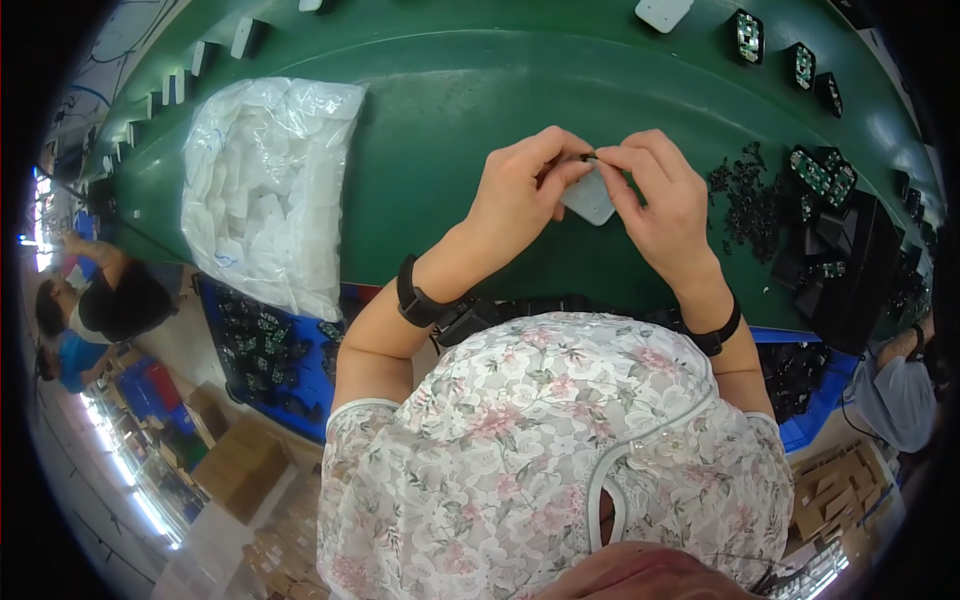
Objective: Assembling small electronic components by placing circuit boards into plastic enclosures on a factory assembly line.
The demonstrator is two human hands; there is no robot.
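My left hand point(522, 188) and my right hand point(662, 200) meet over the green table, fingertips pinched together. Between them is a small dark part point(590, 157), mostly hidden by the fingers. Just below the fingertips shows a white plastic cover point(590, 205) with rounded corners; whether it is held or lies on the table, I cannot tell. To the right of my right hand lies a loose pile of small black parts point(747, 200). Left of my left hand rests a clear plastic bag point(270, 190) full of white covers.
Black housings with green circuit boards point(825, 175) lie at the right, beside a black box point(860, 270). More boards in housings point(750, 38) and a white cover point(663, 12) stand along the far side. Blue bins point(320, 375) hold parts below the table edge. Other people point(110, 290) are at far left.
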